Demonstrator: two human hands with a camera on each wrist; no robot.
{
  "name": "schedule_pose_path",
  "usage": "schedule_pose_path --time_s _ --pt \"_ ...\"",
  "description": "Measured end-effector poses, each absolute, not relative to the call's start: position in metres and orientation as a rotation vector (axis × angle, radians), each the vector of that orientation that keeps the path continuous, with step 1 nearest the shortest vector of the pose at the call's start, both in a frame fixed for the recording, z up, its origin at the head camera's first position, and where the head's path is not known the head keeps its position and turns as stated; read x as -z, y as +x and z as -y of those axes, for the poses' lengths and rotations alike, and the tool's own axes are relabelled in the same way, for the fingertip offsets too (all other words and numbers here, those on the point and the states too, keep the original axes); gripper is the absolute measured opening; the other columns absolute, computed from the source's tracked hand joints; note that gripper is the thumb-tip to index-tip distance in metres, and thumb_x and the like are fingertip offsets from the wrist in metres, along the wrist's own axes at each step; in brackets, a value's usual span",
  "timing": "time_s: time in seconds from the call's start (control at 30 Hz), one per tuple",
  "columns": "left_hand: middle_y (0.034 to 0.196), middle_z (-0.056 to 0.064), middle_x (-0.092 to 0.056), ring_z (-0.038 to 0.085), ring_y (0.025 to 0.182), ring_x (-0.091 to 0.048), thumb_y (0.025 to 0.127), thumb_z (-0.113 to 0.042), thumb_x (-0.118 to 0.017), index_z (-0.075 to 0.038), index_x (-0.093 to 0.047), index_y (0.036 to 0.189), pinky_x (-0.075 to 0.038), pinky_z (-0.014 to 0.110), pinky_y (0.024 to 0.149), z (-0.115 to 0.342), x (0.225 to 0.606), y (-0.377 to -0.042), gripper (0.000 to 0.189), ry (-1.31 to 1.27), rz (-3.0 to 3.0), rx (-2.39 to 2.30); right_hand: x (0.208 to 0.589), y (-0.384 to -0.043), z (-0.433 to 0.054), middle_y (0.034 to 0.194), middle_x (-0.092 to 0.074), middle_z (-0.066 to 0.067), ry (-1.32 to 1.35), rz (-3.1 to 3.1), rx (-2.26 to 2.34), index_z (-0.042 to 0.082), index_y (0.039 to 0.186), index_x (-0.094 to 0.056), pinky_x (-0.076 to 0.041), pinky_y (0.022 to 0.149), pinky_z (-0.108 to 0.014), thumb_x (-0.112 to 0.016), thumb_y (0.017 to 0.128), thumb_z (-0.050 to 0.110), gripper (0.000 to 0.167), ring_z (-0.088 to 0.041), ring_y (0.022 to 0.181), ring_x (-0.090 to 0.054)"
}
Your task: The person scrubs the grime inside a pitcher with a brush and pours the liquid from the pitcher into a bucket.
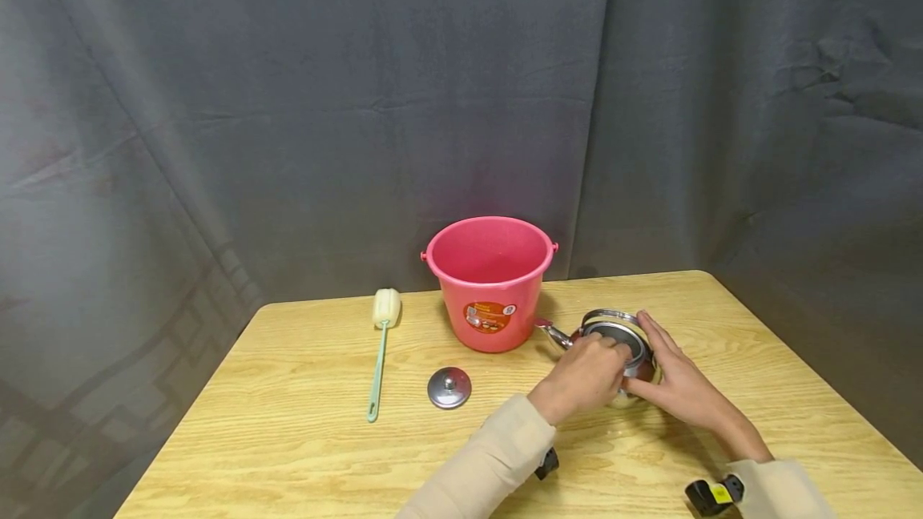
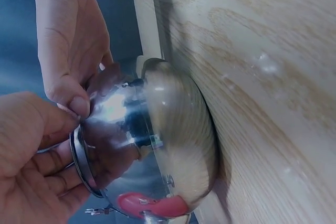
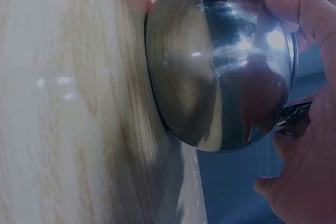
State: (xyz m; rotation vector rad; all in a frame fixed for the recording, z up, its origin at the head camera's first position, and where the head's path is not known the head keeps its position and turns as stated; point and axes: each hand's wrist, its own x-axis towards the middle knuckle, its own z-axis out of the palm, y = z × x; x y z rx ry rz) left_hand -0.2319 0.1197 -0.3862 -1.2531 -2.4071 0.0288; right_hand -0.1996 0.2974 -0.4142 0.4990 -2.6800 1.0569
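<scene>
A shiny round steel kettle [image 1: 638, 375] stands on the table, its open mouth facing up and its red-tipped spout [image 1: 551, 333] pointing toward the bucket. My left hand [image 1: 590, 371] is over the mouth, with bent fingers reaching in at the rim [image 2: 79, 156]; I cannot tell what they hold inside. My right hand [image 1: 674, 383] grips the kettle's side, thumb near the rim and fingers spread round the far side. Both thumbs come close together at the rim in the left wrist view. Left of the kettle lies its round metal lid [image 1: 449, 388], knob up.
A pink bucket [image 1: 530, 303] with an orange label stands behind the lid, near the back edge. To its left lies a sponge brush [image 1: 386, 309] with a long green handle [image 1: 378, 367]. A grey curtain [image 1: 360, 118] hangs behind the wooden table [image 1: 288, 423].
</scene>
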Motion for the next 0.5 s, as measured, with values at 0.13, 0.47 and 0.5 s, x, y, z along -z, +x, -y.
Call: schedule_pose_path --time_s 0.13,0.47,0.5 --pt "0.090 -0.009 -0.065 0.005 0.081 -0.055 0.088 -0.024 -0.069 -0.019 -0.069 0.098 -0.043 0.018 0.079 -0.1206 0.3871 -0.2315 0.012 -1.221 2.411 -0.011 0.4142 -0.1994 -0.2967 0.156 -0.007 -0.027 0.506 2.676 -1.068 0.009 0.156 -0.002 -0.026 0.094 -0.072 -0.074 0.085 0.029 0.103 -0.056 0.134 -0.017" --pt "0.086 -0.011 -0.062 0.005 0.078 -0.053 0.086 -0.022 -0.071 -0.020 -0.066 0.092 -0.044 0.018 0.074 -0.1223 0.3878 -0.2333 0.008 -1.180 2.387 0.045 0.4133 -0.1991 -0.2967 0.156 -0.008 -0.027 0.501 2.672 -1.066 0.008 0.156 -0.002 -0.027 0.094 -0.071 -0.075 0.084 0.028 0.104 -0.055 0.134 -0.018" --pt "0.086 -0.011 -0.062 0.005 0.078 -0.052 0.086 -0.022 -0.071 -0.020 -0.066 0.092 -0.044 0.018 0.074 -0.1224 0.3877 -0.2333 0.008 -1.174 2.381 0.046 0.4132 -0.1990 -0.2966 0.156 -0.008 -0.027 0.501 2.671 -1.066 0.008 0.156 -0.002 -0.027 0.094 -0.071 -0.075 0.084 0.028 0.104 -0.055 0.134 -0.018"
